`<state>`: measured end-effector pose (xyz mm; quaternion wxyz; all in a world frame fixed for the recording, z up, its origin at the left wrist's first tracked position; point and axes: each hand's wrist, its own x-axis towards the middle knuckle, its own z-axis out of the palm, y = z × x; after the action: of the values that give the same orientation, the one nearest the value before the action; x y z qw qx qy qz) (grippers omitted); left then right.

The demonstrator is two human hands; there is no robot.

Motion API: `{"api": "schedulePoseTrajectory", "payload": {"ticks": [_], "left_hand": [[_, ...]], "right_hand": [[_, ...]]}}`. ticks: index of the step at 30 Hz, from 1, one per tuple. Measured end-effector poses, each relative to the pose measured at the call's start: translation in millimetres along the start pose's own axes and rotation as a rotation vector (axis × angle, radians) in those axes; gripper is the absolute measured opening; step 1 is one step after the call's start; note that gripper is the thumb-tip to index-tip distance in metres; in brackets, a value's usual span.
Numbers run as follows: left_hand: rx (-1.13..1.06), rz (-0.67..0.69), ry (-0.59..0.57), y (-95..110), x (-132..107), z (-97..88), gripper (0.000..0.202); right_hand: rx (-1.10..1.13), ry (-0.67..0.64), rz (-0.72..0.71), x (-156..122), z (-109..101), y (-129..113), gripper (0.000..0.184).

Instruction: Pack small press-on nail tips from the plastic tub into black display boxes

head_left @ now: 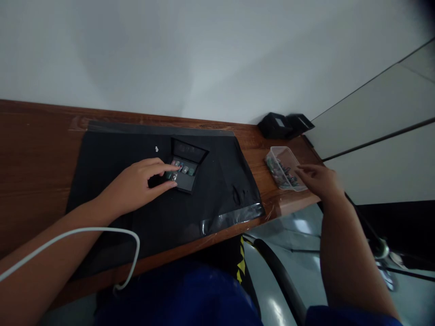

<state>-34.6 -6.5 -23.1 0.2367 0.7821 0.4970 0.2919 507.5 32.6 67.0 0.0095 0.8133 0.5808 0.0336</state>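
A small black case (186, 182) lies on the black mat with its lid (190, 151) raised. Several small shiny pieces (185, 170), pink, silver and teal, sit in it and look like false nails. My left hand (141, 183) reaches over the case's left side, thumb and index finger spread apart at the pieces. To the right, a clear plastic box (287, 167) contains many small coloured pieces. Over that box's right rim is my right hand (317, 179), its fingertips pinched together; whatever is between them is too small to make out.
The black mat (136, 142) is taped to a wooden table (30, 149). A small white piece (157, 149) and a dark loop (236, 194) lie on it. Black containers (283, 126) stand by the wall. A white cable (88, 229) crosses my left forearm.
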Motion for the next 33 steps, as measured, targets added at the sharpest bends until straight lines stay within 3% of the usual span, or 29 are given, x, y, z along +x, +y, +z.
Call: {"api": "schedulePoseTrajectory", "payload": {"ticks": [3,8,13,17,26,29,31,33], "left_hand": [[-0.005,-0.031,0.03,3.1,0.1,-3.3,0.048],[-0.004,-0.086,0.065,8.1,0.8,-9.1,0.044],[-0.028,-0.091,0.079,11.0,1.6,-10.3,0.041],[-0.044,-0.08,0.091,11.7,0.8,-9.5,0.04],[-0.052,-0.066,0.091,9.8,-0.3,-7.7,0.041],[-0.049,-0.053,0.103,11.4,-0.6,-6.8,0.04],[-0.047,-0.04,0.098,13.4,-0.8,-5.5,0.039],[-0.046,-0.03,0.078,15.2,-1.1,-3.7,0.039]], "right_hand": [[-0.067,-0.128,-0.081,9.4,1.5,-5.3,0.035],[-0.154,-0.243,-0.094,17.9,6.6,-25.1,0.031],[-0.171,-0.226,-0.068,16.1,8.1,-35.0,0.031],[-0.071,-0.179,-0.07,12.2,1.2,-29.4,0.023],[0.4,-0.022,-0.076,-7.0,-8.1,-10.4,0.019],[0.879,0.051,-0.141,-29.8,-9.9,-30.9,0.025],[1.211,-0.042,-0.231,-52.1,-8.1,-58.2,0.037],[1.372,-0.238,-0.31,-74.8,-3.3,-93.0,0.048]]}}
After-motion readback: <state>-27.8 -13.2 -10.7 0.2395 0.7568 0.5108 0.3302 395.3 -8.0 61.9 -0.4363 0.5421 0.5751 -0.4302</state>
